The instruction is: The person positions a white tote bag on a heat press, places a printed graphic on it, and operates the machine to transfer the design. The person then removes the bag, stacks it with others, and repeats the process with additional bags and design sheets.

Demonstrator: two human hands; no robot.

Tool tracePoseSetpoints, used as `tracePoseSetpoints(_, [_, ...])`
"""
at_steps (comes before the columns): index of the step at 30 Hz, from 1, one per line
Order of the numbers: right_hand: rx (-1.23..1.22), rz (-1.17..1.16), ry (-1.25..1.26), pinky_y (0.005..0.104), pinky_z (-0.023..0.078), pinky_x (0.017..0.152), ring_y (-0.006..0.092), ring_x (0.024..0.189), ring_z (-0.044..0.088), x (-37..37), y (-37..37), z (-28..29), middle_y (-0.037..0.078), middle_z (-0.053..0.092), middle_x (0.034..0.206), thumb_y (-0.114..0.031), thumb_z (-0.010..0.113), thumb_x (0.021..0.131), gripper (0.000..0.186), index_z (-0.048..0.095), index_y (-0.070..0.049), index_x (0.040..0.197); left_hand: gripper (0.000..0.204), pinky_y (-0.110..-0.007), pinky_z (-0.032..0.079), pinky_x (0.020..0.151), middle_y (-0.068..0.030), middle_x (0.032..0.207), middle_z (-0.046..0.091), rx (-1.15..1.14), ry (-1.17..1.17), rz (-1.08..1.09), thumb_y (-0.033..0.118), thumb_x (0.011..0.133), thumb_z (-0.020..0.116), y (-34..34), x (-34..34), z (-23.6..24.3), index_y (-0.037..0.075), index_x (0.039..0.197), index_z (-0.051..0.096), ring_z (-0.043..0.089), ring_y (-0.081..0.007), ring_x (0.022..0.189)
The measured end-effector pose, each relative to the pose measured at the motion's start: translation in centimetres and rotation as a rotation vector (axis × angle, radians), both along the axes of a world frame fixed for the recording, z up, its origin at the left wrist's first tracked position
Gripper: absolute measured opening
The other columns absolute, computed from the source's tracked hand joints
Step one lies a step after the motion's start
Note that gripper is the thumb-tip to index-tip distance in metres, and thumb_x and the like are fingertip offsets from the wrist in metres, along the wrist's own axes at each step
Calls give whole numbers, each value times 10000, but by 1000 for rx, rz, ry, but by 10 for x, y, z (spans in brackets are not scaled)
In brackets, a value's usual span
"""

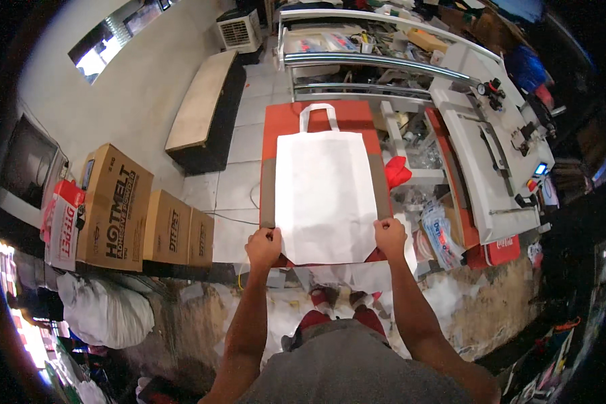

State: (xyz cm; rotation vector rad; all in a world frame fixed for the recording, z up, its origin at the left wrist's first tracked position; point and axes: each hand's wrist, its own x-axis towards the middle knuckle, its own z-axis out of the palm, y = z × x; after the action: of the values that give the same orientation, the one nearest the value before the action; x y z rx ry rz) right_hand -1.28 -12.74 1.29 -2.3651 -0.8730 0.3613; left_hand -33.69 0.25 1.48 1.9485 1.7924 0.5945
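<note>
A plain white tote bag (324, 192) lies flat and fairly smooth in front of me, its looped handle (319, 109) pointing to the far side. Under it is a board or pad (358, 116), red at the far end and greyish brown along the sides. My left hand (263, 247) is closed on the bag's left edge near the bottom corner. On the opposite edge my right hand (390, 238) is closed too, fingers curled at the lower right side. My palms and some fingertips are hidden. A crumpled red cloth (397, 172) sits just right of the board.
A white heat press (485, 168) with gauges and a lit display stands at right, joined to metal rails (384, 62). Brown cartons (118, 209) line the left. Behind them is a long wooden-topped bench (204, 97). Plastic packs (439, 232) and a red box (501, 252) lie right.
</note>
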Motion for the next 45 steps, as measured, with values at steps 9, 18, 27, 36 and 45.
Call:
tracePoseSetpoints(9, [87,41,-7,489,501,790,351,836,645,2,0,6,155,667,872,-328,692,838,292,693,-37,849,348,-440,510,826,-162,886,700,-23,-117,21,374,902,636,0,0,0,30,908,687,655,-341,881])
tracePoseSetpoints(18, [200,-130,52,427,531,721,351,811,685,66,-126,-44,200,675,826,-177,614,897,176,647,-8,861,288,-330,466,766,-82,967,570,-142,-836,441,237,981,549,-27,-142,-161,-9,1131,561,525,-168,872])
tracePoseSetpoints(27, [-452,-162,-79,525,556,711,422,736,673,232,-312,-239,212,690,769,-150,537,852,170,636,-30,786,256,-408,496,746,-119,873,608,-963,-85,343,215,936,599,-270,-214,-231,-13,1053,604,585,-245,769])
tracePoseSetpoints(36, [-878,212,-313,537,505,835,359,905,661,409,-343,-354,177,690,913,-223,577,865,228,668,-31,945,239,-480,530,691,-182,788,647,-536,364,-647,241,905,624,-338,-51,-150,8,948,651,654,-342,744])
tracePoseSetpoints(45, [-992,388,-396,531,495,865,358,946,645,474,-318,-393,161,674,976,-185,595,869,194,654,-35,976,316,-435,548,842,-200,983,703,-746,104,-123,306,909,616,-319,110,-125,8,1008,655,691,-350,936])
